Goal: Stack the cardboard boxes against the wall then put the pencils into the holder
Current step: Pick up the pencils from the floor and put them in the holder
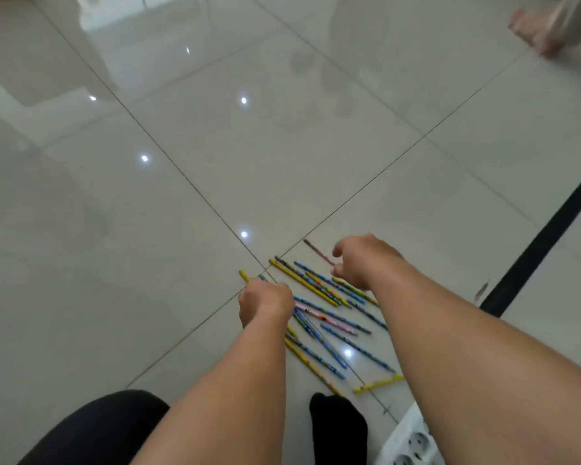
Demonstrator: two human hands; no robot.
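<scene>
Pencils (329,317) are scattered on the glossy tiled floor (215,146), 5 o'clock. Two pencils (244,275) are gripped by the curled left hand (265,303); a brown pencil (317,251) is pinched by the right hand (363,260). A power strip (413,441) is seen at the 5 o'clock edge.

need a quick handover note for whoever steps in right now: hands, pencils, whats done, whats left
Left hand: grip closed round a thin yellow pencil.
Right hand: fingers curled at the end of a dark pink pencil; whether it pinches it is unclear.
Loose coloured pencils lie scattered on the glossy grey tiled floor between the arms.
Cardboard boxes and holder: out of view, so stacking cannot be checked.
Left: gather all the pencils and put them into the holder.
</scene>
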